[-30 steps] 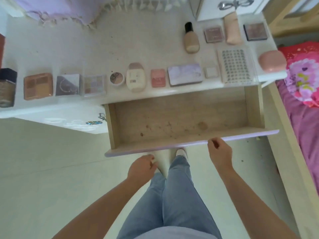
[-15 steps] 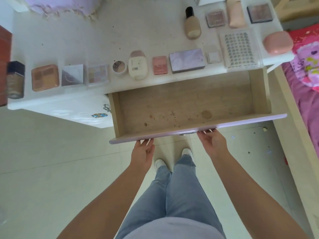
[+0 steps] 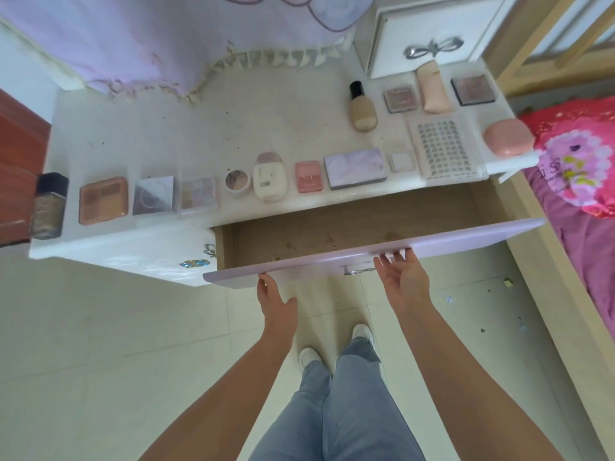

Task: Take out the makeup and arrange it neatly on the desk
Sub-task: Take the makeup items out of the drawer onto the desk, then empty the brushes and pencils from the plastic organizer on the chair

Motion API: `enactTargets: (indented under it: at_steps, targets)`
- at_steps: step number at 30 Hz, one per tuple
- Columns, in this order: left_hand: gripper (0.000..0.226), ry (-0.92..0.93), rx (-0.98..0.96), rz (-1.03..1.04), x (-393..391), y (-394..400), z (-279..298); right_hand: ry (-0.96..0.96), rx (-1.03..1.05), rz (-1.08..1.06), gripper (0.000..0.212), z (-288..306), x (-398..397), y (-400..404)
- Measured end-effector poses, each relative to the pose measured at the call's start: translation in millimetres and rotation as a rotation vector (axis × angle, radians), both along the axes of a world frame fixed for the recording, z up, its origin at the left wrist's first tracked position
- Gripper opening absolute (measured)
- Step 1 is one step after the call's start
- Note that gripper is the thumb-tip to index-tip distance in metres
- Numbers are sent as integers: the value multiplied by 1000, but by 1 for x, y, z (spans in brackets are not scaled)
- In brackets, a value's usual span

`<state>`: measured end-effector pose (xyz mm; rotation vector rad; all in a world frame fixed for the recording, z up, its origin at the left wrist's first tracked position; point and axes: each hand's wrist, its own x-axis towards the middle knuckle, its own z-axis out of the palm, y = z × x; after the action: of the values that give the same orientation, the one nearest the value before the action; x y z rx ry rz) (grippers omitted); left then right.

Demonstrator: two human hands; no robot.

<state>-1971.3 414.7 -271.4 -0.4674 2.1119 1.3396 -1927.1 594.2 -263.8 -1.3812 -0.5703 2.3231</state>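
Both my grips, left point(image 3: 278, 302) and right point(image 3: 401, 281), are spread flat on the drawer front point(image 3: 466, 239). Makeup point(image 3: 355, 168) lines the counter point(image 3: 233, 121).

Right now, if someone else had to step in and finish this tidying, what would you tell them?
Left hand: open, fingertips against the lilac drawer front.
Right hand: open, fingers on the same front, beside its metal handle.
Makeup: laid out in rows on the white desk, from the dark foundation bottle at one end to the pink case at the other.
Done: the visible part of the drawer holds nothing.
Left: probably just push the drawer shut.
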Motion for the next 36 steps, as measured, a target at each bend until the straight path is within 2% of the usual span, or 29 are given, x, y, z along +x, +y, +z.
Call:
enactTargets:
  at_steps: [8, 11, 13, 15, 17, 19, 21, 24, 27, 31, 36]
  targets:
    - [74, 156, -167, -211, -69, 7, -11, 40, 33, 136, 66, -1, -64, 24]
    - [78, 146, -241, -320, -87, 10, -12, -66, 102, 288, 68, -1, -77, 32]
    - [82, 73, -214, -319, -88, 12, -11, -136, 143, 402, 60, 0, -77, 39]
    - [78, 67, -276, -335, -84, 11, -8, -218, 197, 549, 60, 3, -74, 42]
    - [70, 111, -425, -414, -78, 8, -1, -410, 416, 821, 59, 9, -73, 39]
    - [58, 179, -566, -481, -72, 8, 10, -578, 807, 1233, 54, 17, -77, 27]
    - [48, 272, -691, -532, -67, 7, 23, -598, 1182, 1594, 47, 26, -85, 8]
    - [42, 377, -868, -529, -63, -5, 46, -437, 1682, 1916, 42, 45, -100, -26]
    - [40, 369, -990, -422, -48, -30, 75, -103, 2093, 1961, 33, 75, -113, -63]
    - [38, 264, -1074, -132, 5, -85, 115, 346, 2338, 1968, 38, 113, -110, -137]
    - [38, 64, -1166, 260, 152, -163, 162, 915, 2395, 2066, 42, 159, -26, -257]
